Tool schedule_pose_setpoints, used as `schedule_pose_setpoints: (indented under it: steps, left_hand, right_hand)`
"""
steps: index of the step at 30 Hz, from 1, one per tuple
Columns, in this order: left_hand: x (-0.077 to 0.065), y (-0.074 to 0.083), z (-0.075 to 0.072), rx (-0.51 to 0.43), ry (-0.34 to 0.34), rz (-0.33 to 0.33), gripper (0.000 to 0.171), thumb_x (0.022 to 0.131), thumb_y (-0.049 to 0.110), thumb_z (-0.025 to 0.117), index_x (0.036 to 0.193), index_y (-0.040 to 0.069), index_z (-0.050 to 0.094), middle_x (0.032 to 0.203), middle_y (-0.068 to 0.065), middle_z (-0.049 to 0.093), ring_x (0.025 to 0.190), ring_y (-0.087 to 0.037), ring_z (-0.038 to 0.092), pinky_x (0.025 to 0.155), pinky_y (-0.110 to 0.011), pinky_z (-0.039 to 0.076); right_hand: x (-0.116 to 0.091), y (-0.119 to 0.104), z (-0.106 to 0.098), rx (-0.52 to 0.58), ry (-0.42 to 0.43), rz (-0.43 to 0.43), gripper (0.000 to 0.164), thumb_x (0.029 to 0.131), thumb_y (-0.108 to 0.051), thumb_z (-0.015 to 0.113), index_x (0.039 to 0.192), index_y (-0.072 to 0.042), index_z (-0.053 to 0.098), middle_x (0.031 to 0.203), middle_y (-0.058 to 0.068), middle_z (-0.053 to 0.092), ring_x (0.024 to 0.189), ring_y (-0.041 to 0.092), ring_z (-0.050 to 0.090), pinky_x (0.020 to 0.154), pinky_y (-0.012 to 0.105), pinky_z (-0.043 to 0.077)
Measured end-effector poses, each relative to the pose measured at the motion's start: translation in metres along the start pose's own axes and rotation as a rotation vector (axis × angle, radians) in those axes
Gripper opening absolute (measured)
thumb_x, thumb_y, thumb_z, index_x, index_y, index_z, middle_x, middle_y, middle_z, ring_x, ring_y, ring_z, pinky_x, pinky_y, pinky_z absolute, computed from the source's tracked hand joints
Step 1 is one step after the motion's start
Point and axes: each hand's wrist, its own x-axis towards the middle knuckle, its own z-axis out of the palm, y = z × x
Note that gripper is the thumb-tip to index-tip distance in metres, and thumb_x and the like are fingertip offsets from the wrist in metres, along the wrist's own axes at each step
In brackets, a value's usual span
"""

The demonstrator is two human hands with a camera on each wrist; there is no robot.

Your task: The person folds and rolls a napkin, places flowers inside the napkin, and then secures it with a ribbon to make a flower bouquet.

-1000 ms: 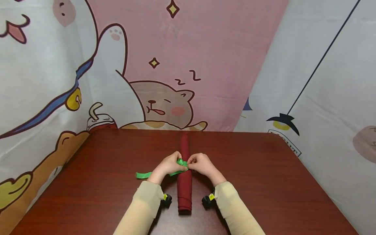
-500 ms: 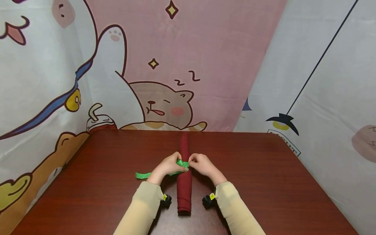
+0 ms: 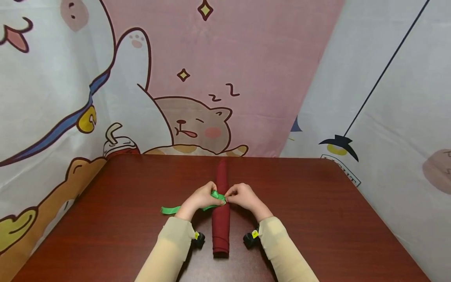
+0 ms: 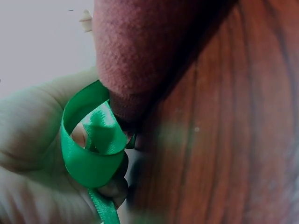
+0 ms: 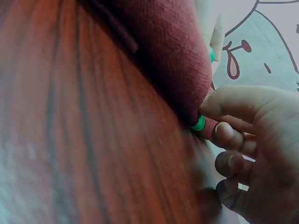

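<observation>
A dark red rolled-up cloth (image 3: pixel 221 229) lies lengthwise on the table, with a green ribbon (image 3: pixel 170 210) around its middle. From the left side, my left hand (image 3: pixel 200 199) pinches the ribbon on top of the roll. In the left wrist view a loop of the ribbon (image 4: pixel 93 168) stands out beside the palm, its tail hanging below. My right hand (image 3: pixel 246 197) is at the roll's right side, thumb and forefinger pinched together at the ribbon. Seen from the right wrist, the ribbon (image 5: pixel 198 123) hugs the roll's side right by the fingertips; the other fingers are curled.
The brown wooden table (image 3: pixel 317 219) extends to both sides of the roll. A cartoon-printed cloth (image 3: pixel 264 78) hangs behind it. Black wrist cameras sit under both cream sleeves (image 3: pixel 285 250), close to the roll's near end.
The right fingertips shift slightly right, then back left to the ribbon. The left hand keeps its pinch and the roll stays put.
</observation>
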Motion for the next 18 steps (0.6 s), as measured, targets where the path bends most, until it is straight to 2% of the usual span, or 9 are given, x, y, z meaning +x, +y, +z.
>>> schedule_pose_setpoints:
  steps: [4,7,14,18]
  left_hand:
    - [0.0005,-0.0007,0.0004,-0.006,-0.005,0.001,0.043,0.077,0.024,0.082,0.091,0.008,0.045,0.079,-0.002,0.048,0.068,-0.016,0.046,0.058,-0.028,0.037]
    - [0.0010,-0.0014,0.0007,-0.010,-0.003,-0.006,0.043,0.077,0.024,0.082,0.090,0.009,0.045,0.079,-0.002,0.048,0.068,-0.016,0.046,0.058,-0.028,0.037]
    - [-0.0008,0.0001,0.0003,-0.007,0.012,0.005,0.043,0.076,0.022,0.082,0.090,0.008,0.045,0.080,-0.003,0.050,0.072,-0.018,0.047,0.062,-0.029,0.038]
    - [-0.0027,0.0015,0.0005,0.005,0.037,0.054,0.043,0.076,0.024,0.082,0.087,0.008,0.044,0.075,-0.002,0.048,0.069,-0.018,0.047,0.061,-0.029,0.038]
  right_hand:
    - [0.0024,0.0021,0.0031,-0.058,-0.007,-0.011,0.007,0.080,-0.008,0.065,0.079,-0.010,0.072,0.072,-0.007,0.060,0.060,0.006,0.048,0.054,0.023,0.041]
    - [0.0038,0.0004,0.0043,-0.069,-0.032,0.037,0.008,0.085,-0.009,0.062,0.081,-0.012,0.069,0.070,-0.007,0.057,0.060,0.007,0.047,0.056,0.024,0.040]
    - [0.0037,-0.0019,0.0029,0.035,-0.021,0.100,0.006,0.090,-0.008,0.061,0.086,-0.010,0.065,0.075,-0.004,0.058,0.063,0.010,0.050,0.057,0.026,0.042]
    - [0.0014,-0.0022,-0.0012,0.080,-0.033,0.116,0.006,0.089,-0.009,0.062,0.086,-0.010,0.067,0.073,-0.002,0.058,0.055,0.011,0.049,0.053,0.027,0.043]
